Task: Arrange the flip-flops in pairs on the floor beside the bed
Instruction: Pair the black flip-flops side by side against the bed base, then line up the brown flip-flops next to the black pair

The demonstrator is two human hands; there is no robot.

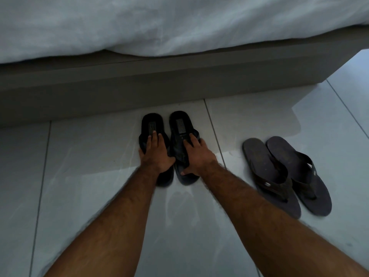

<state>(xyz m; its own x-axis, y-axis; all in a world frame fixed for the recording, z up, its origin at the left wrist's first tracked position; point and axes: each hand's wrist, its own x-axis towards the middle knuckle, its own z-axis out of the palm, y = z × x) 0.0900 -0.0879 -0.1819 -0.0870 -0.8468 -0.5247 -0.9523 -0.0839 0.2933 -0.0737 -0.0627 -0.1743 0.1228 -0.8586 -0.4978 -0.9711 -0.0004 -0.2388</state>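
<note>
Two black flip-flops lie side by side on the tiled floor just in front of the bed base, heels toward the bed. My left hand [156, 154] presses flat on the left black flip-flop [152, 123], fingers spread over its strap. My right hand [196, 155] grips the right black flip-flop [180, 121] around its strap and outer edge. To the right, a dark grey pair [283, 172] lies together, its two flip-flops touching and angled slightly, straps toward me.
The grey bed base [159, 84] runs across the view, with a white duvet [159, 25] hanging over it. Its corner ends at the upper right. Glossy pale floor tiles [89, 156] spread to the left and toward me.
</note>
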